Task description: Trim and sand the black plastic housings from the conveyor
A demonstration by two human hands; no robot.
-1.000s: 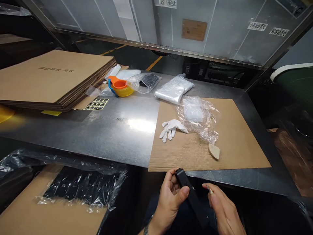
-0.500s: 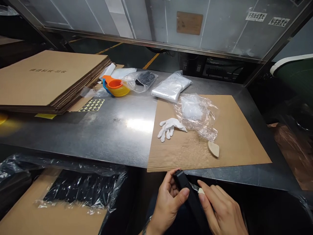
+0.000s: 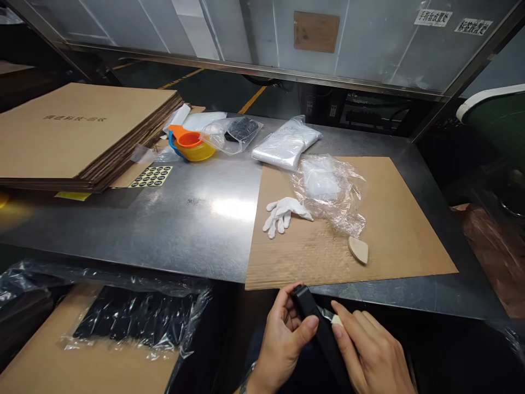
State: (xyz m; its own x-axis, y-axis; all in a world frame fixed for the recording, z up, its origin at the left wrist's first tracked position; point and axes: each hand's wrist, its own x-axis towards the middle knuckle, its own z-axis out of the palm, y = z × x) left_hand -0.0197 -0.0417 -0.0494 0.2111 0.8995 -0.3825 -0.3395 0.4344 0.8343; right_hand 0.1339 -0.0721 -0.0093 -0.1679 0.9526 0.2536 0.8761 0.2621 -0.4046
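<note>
My left hand (image 3: 283,339) grips a long black plastic part (image 3: 314,314) near its upper end, thumb on one face and fingers behind it. The part tilts down toward me, and its lower end blends into the dark below. In my right hand (image 3: 373,345) is a small knife (image 3: 327,314) with a short metal blade and a pale handle end. The blade meets, or lies very close to, the part's right edge. Beyond the hands, a fan-shaped beige pad (image 3: 358,250) and a white glove (image 3: 284,214) rest on a cardboard sheet (image 3: 402,235).
Crumpled clear plastic (image 3: 326,189) and a silvery bag (image 3: 285,145) lie farther back. Stacked cardboard (image 3: 94,131), a sticker sheet (image 3: 150,177) and an orange-yellow tape dispenser (image 3: 197,149) occupy the left side. A box (image 3: 135,355) at lower left holds wrapped black parts (image 3: 135,317).
The view has shifted very slightly. Both hands, the black part and the knife keep almost the same position.
</note>
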